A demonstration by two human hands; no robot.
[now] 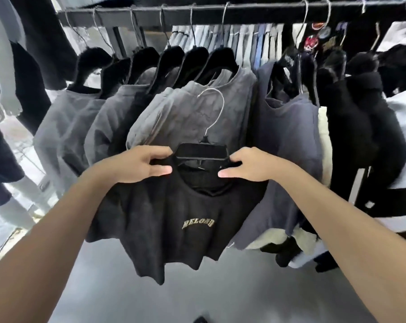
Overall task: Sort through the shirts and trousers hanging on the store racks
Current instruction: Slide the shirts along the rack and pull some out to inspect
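A black T-shirt (174,215) with pale arched lettering on its chest hangs on a black hanger (202,152) with a silver hook, off the rail and in front of me. My left hand (136,165) pinches the shirt's left shoulder at the hanger's end. My right hand (248,165) pinches the right shoulder the same way. Behind it, several grey shirts (188,117) hang on black hangers from the black rail (197,14). A dark blue shirt (288,145) hangs just to the right.
Black and white garments (360,141) crowd the rail's right end. A row of light trousers (250,43) hangs on a rack behind. A mannequin arm (4,66) stands at far left. Grey floor (232,287) lies below.
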